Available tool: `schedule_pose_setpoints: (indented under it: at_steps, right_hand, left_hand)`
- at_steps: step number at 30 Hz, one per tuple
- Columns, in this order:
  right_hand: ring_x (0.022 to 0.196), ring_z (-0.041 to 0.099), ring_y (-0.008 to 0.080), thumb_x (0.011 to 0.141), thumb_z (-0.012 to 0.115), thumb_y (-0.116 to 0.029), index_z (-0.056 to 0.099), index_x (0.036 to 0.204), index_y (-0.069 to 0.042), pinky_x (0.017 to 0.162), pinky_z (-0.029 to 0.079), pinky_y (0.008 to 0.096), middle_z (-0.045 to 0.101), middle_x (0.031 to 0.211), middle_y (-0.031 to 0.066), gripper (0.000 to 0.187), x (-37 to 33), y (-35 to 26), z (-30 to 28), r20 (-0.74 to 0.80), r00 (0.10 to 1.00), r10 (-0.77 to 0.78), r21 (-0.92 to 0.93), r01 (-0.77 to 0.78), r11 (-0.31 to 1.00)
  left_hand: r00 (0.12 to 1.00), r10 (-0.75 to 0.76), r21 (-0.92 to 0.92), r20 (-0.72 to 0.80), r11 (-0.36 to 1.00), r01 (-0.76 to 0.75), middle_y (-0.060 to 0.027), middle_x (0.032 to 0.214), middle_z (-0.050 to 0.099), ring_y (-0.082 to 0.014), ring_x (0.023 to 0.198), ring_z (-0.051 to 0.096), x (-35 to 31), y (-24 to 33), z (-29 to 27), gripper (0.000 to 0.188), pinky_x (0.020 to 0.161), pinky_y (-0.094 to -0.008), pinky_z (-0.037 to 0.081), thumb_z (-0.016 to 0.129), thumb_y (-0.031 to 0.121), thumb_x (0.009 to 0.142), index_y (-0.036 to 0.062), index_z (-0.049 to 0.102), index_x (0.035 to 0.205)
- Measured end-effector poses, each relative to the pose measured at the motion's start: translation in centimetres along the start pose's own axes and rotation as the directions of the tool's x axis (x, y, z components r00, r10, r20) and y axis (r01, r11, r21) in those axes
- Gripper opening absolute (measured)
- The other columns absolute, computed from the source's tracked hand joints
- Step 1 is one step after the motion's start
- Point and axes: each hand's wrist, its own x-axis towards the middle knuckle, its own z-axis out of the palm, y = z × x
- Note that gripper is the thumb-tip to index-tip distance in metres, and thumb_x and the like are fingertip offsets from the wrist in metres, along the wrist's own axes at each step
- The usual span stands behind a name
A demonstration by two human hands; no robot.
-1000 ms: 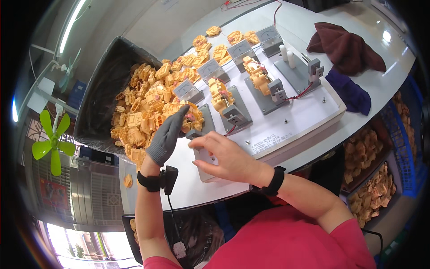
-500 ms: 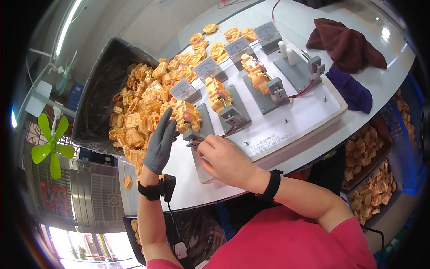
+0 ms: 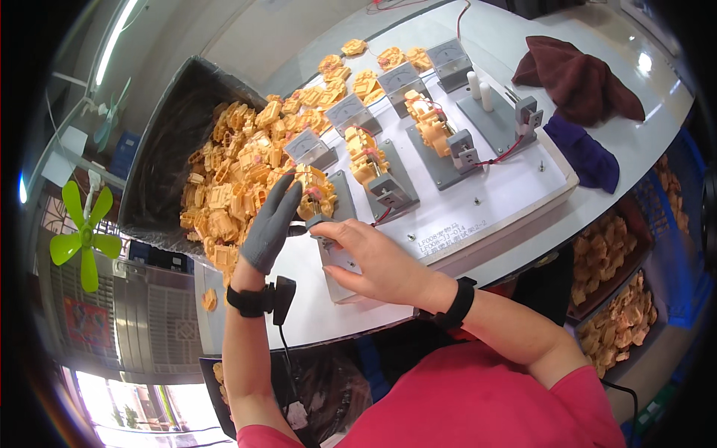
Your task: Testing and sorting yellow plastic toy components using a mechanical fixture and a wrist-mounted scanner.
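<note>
My left hand (image 3: 270, 230), in a grey glove, reaches up beside the leftmost yellow plastic part (image 3: 317, 193). Its fingers are stretched out, and the thumb points toward the grey clamp block (image 3: 323, 226) of that part's fixture. My bare right hand (image 3: 381, 261) is at the same block from the right, forefinger over it and thumb spread away below. Whether the fingertips press on the block is hard to see. A small dial meter (image 3: 310, 148) stands behind this fixture. Two more yellow parts (image 3: 366, 157) (image 3: 431, 123) sit on the neighbouring fixtures.
A black-lined bin (image 3: 160, 157) spills a heap of yellow parts (image 3: 231, 172) onto the table at left. The fixtures share a white board (image 3: 515, 194). At far right an unloaded fixture (image 3: 497, 119) has two white posts. Brown (image 3: 579, 78) and purple cloths (image 3: 582, 153) lie beyond.
My right hand's fingers were bunched at the clamp block; now the thumb has spread away downward and the forefinger lies over the block. My left hand stays beside the part, shifted slightly.
</note>
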Motion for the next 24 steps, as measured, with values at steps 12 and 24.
schedule_pose_setpoints:
  at_steps: [12, 24]
  right_hand:
    - [0.080, 0.054, 0.0134, 0.079, 0.072, -0.001, 0.060, 0.116, -0.005, 0.077, 0.046, 0.0269, 0.059, 0.095, 0.0037, 0.039, -0.5, -1.4, 0.7, 0.127, 0.969, 0.210, -0.035, -0.208, 0.978]
    - [0.081, 0.051, 0.0112, 0.083, 0.068, 0.001, 0.055, 0.122, -0.004, 0.081, 0.043, 0.0258, 0.054, 0.097, 0.0025, 0.042, -0.5, -1.2, 0.0, 0.146, 0.945, 0.292, -0.072, -0.284, 0.956]
  left_hand:
    - [0.898, 0.239, 0.332, -0.368, 0.937, -0.113, -0.0244, 0.115, 0.062, -0.0277, 0.106, 0.062, 1.4, 0.5, -0.7, 0.075, 0.091, -0.0352, 0.050, 0.070, 0.037, 0.075, -0.0054, 0.046, 0.132]
    - [0.093, -0.482, -0.358, -0.871, 0.494, -0.792, -0.0050, 0.103, 0.065, -0.0171, 0.086, 0.064, -22.4, -28.9, -19.7, 0.028, 0.068, -0.0325, 0.055, 0.065, 0.035, 0.091, 0.0115, 0.060, 0.107]
